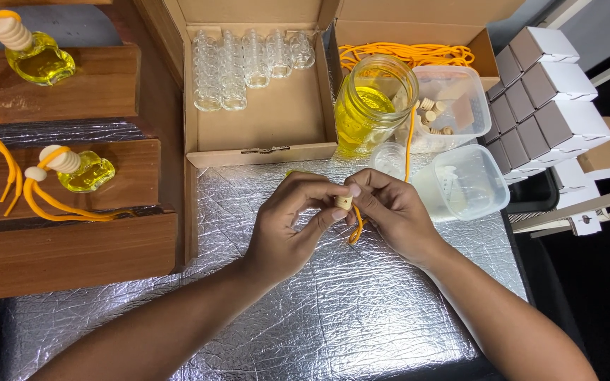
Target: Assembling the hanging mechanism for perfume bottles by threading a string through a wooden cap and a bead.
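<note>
Left hand (287,222): fingers pinch the wooden cap (344,203) at centre, keeping it steady.
Right hand (390,212): fingers narrow on the orange cord (356,229), guiding it at the cap.
Jar (372,102): at 12 o'clock, within reach.

- Desk (361,317): covered with crinkled silver foil.
- 12 o'clock: open cardboard box (262,120) holding empty glass bottles.
- 1 o'clock: glass jar (372,106) of yellow liquid; second cardboard box (418,32).
- 2 o'clock: two clear plastic tubs (471,180).
- 9 o'clock: stepped wooden rack (65,247).
</note>
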